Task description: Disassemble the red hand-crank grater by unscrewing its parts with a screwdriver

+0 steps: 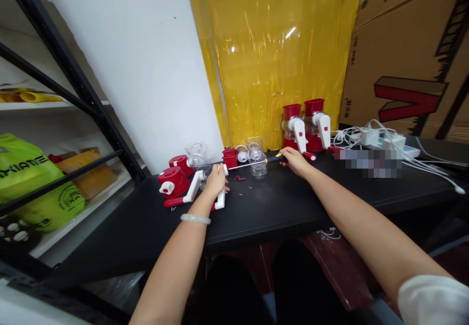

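My left hand [215, 182] is closed around a white crank handle [221, 199] whose lower end juts out below the fingers. In my right hand [293, 161] is a screwdriver [273, 158] with a black and yellow handle. Its long shaft points left, and its tip meets the white part at my left hand; the exact contact is too small to make out. Left of that hand lies another white crank [195, 186] with a red grip. Beside it are two red grater bases [175, 182]. Behind the shaft stand clear plastic housings [258, 164] and a red part [230, 158].
Two assembled red and white rotary graters [292, 132] stand at the back right. Further right are white cables and a power strip [412, 152]. Small red pieces [240, 178] lie mid-table. A black-framed shelf [110, 134] borders the left; a large cardboard box [403, 56] stands behind.
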Demonstrator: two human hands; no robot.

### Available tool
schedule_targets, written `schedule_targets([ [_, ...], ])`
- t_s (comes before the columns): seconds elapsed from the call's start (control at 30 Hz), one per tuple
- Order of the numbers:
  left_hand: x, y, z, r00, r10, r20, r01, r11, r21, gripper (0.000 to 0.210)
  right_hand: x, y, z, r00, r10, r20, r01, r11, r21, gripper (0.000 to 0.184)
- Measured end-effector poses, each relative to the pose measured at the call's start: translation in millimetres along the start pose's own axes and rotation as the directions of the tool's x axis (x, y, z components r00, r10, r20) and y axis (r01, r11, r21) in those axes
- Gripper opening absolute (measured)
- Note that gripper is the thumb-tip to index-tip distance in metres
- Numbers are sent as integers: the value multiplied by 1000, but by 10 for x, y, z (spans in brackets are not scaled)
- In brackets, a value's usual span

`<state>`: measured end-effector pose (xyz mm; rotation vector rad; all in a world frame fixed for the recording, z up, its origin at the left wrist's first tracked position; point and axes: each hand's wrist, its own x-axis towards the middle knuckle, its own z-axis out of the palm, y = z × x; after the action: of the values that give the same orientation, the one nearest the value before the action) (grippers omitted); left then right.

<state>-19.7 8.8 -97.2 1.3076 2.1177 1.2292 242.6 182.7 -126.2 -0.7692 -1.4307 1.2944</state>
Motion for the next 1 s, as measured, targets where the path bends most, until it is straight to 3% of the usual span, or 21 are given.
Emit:
schedule_targets([
  [0.13, 22, 13, 26, 1000, -27, -5, 28, 999, 37, 43, 66, 48, 26, 998, 66, -20, -68, 987, -142, 37],
  [0.27, 101, 98, 17, 999, 15, -52, -9, 994, 109, 42, 172, -79, -6, 995, -72, -63, 32, 871, -490, 55],
  [0.37, 193, 196, 17, 997, 48, -61, -37, 984, 173, 41, 245, -149, -32, 994, -100, -47, 52, 799, -599, 60],
  [0.63, 333, 275, 110, 997, 74, -35, -70, 992, 104, 42, 322, 70, -18, 974, -120, -190, 30, 908, -418, 48],
  [0.83, 179, 155, 104, 1000, 9, -5, -9, 1000, 23, 38, 233, 39, -29, 992, -115, -54, 88, 930, -357, 45],
  [1.0, 149, 103, 79, 999, -11, -43, 12, 1000, 15, 38, 180, 28, 6, 985, -167, -44, 138, 913, -383, 48],
])
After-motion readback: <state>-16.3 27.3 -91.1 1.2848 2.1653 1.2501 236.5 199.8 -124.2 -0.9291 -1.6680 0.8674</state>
